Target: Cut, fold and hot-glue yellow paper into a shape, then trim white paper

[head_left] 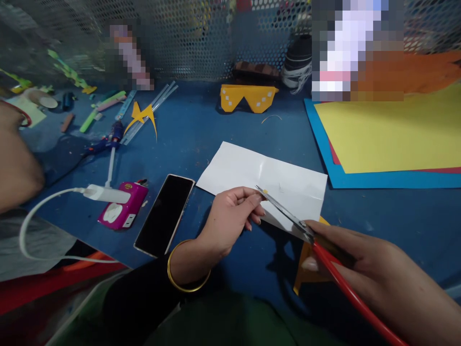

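My left hand (236, 209), with a gold bangle at the wrist, pinches thumb against fingers at a tiny yellow paper piece (265, 191). The tips of a pair of scissors (288, 216) reach that piece. My right hand (374, 259) is wrapped around the scissors' red handles. Below both hands' fingertips lies a creased white sheet of paper (234, 166). An orange-yellow paper piece (306, 269) shows under my right hand, partly hidden by it. Farther back stands a yellow paper mask shape (248, 98) with small white squares on it.
Coloured sheets (392, 134) are stacked at the right. Left of my left hand are a phone (164, 214) and a pink power adapter (124, 206) with a white charger and cable. A glue gun (114, 134), glue sticks (149, 113) and orange scraps (142, 115) lie behind. Another person's arm (18, 158) enters at left.
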The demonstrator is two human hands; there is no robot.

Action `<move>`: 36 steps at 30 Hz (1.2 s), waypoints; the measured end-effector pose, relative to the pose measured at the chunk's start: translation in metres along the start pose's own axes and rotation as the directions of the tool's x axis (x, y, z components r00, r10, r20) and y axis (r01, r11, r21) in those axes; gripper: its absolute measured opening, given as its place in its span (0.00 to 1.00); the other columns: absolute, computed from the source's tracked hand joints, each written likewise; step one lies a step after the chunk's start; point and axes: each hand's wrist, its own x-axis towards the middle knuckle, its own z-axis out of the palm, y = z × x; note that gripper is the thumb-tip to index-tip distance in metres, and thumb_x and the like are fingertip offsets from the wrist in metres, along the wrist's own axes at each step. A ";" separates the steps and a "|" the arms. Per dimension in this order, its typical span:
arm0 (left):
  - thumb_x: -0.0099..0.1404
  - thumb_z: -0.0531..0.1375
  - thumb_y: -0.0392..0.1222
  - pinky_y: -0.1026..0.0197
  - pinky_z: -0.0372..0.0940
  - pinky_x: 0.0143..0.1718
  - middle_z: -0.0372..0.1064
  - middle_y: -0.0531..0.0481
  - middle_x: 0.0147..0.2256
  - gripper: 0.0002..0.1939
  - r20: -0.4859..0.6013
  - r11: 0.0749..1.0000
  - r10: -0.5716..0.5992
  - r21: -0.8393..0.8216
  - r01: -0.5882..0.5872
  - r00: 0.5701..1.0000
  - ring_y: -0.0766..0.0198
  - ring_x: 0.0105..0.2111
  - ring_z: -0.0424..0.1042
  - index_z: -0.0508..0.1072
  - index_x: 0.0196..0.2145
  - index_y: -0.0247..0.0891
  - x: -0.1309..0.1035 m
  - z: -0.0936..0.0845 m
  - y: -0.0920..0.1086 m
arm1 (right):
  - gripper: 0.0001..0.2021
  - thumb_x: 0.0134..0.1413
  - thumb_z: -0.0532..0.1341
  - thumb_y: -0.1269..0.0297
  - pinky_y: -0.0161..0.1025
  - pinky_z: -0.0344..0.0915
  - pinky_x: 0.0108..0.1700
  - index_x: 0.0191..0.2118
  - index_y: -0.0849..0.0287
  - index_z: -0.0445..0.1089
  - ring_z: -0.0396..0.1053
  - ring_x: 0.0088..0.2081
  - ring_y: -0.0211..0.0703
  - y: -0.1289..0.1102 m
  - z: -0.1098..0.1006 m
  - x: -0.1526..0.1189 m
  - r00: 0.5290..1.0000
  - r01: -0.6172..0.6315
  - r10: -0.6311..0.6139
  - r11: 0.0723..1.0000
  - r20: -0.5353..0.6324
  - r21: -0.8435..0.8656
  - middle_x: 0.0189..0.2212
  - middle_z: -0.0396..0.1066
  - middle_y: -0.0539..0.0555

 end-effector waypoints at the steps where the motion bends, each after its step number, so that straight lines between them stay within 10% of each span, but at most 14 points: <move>1: 0.64 0.61 0.39 0.68 0.56 0.19 0.70 0.52 0.23 0.08 0.001 1.000 -0.002 0.003 0.002 1.000 0.71 0.21 0.66 0.74 0.28 0.36 0.000 0.000 0.000 | 0.18 0.56 0.59 0.42 0.33 0.70 0.24 0.34 0.51 0.74 0.78 0.31 0.47 0.001 0.000 0.000 1.000 0.001 -0.002 1.000 -0.003 -0.006 0.28 0.77 0.51; 36: 0.64 0.62 0.38 0.69 0.55 0.17 0.70 0.53 0.23 0.06 0.034 0.996 -0.086 0.024 0.085 0.996 0.73 0.18 0.65 0.74 0.30 0.35 0.002 -0.003 0.004 | 0.15 0.55 0.61 0.48 0.32 0.72 0.24 0.37 0.51 0.79 0.78 0.27 0.45 0.004 -0.001 -0.001 0.998 0.056 -0.058 0.998 -0.036 -0.038 0.28 0.79 0.51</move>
